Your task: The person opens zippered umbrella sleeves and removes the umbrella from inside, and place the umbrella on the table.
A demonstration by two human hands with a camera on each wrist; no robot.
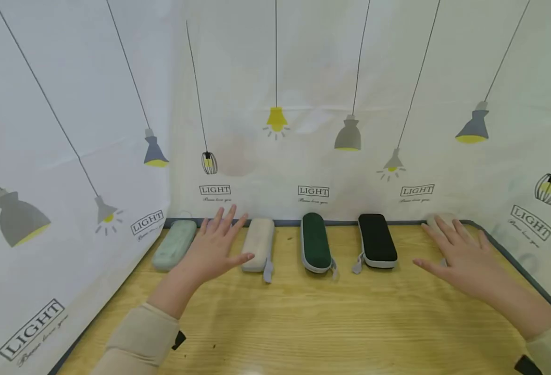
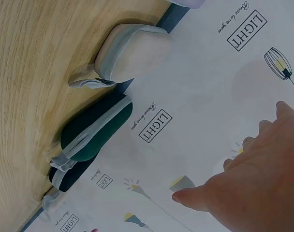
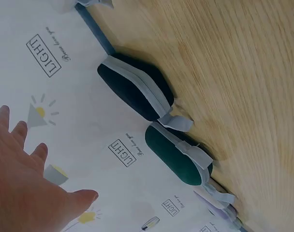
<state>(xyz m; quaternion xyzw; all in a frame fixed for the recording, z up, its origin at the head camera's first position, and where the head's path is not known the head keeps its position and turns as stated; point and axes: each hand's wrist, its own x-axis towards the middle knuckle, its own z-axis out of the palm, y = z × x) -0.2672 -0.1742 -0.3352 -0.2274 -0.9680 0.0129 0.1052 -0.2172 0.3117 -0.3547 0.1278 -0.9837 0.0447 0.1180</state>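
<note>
Zip cases lie in a row along the back of the wooden table. Spread and straight, my left hand [image 1: 212, 250] hovers between a mint case [image 1: 176, 245] and a cream case [image 1: 258, 244], gripping nothing. Its fingers partly hide a purple case in the head view. At the right end, my right hand [image 1: 463, 255] is likewise spread over a beige case [image 1: 442, 221], covering most of it. Both wrist views show the hands apart from the cases nearby. Between the hands lie a dark green case [image 1: 316, 242] and a black case [image 1: 377, 239], each with a grey zip and pull strap.
A white cloth [image 1: 275, 172] printed with hanging lamps rises behind the row and along both sides. Its dark blue border [image 1: 288, 223] runs along the table's back edge. The wooden table [image 1: 303, 323] stretches in front of the cases.
</note>
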